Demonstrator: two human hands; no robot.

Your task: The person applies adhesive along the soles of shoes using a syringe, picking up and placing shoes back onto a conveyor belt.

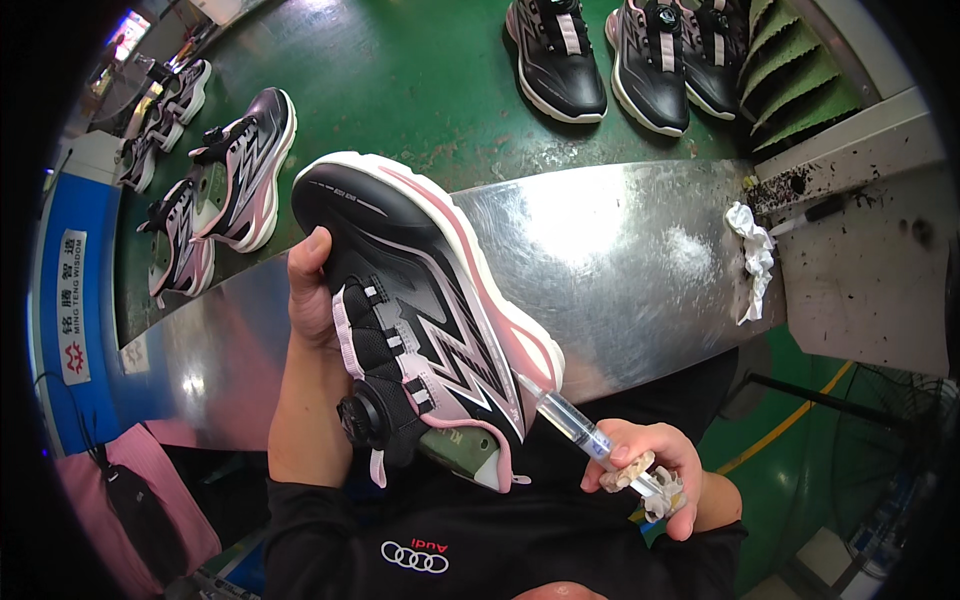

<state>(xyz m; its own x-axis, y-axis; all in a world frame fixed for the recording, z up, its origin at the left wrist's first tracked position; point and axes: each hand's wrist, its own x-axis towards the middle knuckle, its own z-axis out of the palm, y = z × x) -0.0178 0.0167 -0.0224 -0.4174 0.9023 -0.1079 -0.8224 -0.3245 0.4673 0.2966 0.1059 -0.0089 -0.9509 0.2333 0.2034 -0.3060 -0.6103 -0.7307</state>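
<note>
My left hand (312,295) grips a black and pink sneaker (400,250) near its toe, thumb against the upper. The shoe is tilted, with its white and pink sole toward the right and its heel toward me. It has a round dial (364,416) on the tongue, and a dark green insert (459,450) shows in its opening. My right hand (668,455) is closed around a clear syringe (574,424) with whitish, crusted material on its flange and plunger end. The syringe's thin tip meets the seam between upper and sole near the heel; exact contact is hard to make out.
A metal ledge (620,300) runs in front of me, with a crumpled white tissue (750,262) at its right. Behind it, a green work surface (400,90) carries similar sneakers (255,170) at left and several more (557,60) at the back right. Green slats (800,75) stand beside them.
</note>
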